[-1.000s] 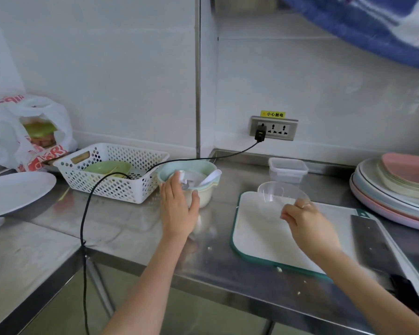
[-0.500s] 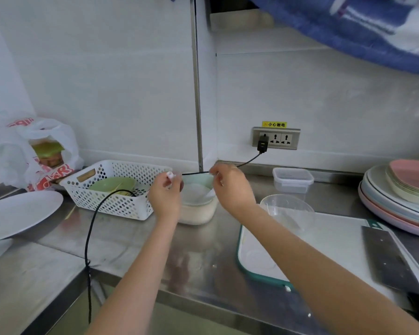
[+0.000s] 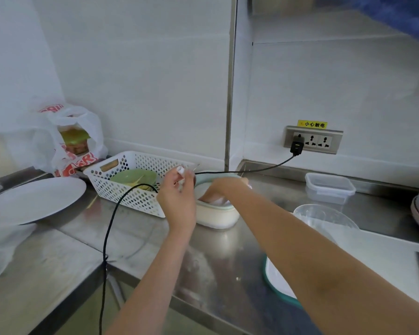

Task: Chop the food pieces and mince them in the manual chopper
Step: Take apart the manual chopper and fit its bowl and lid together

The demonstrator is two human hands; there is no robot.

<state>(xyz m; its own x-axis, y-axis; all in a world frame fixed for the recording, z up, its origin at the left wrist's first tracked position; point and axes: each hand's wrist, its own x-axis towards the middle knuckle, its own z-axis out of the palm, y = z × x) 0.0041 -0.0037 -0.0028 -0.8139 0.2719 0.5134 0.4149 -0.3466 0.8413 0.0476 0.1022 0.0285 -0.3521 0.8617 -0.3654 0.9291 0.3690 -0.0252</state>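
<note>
Counter (image 3: 136, 240) steel, chopper bowl (image 3: 215, 215) on it by white basket (image 3: 131, 180) | cutting board (image 3: 363, 257) at R w/ clear cup (image 3: 322, 215) | my R hand (image 3: 221, 189) down in bowl, finger state can't tell | my L hand (image 3: 177, 197) above rim, pinching small white piece (image 3: 181, 169)

Basket (image 3: 140, 187) left of bowl (image 3: 215, 215), bag (image 3: 68, 139) behind plate (image 3: 34, 201) far left, tub (image 3: 329, 187) right of bowl, cup (image 3: 324, 217) on board (image 3: 363, 257), socket (image 3: 313, 139) on wall behind
</note>
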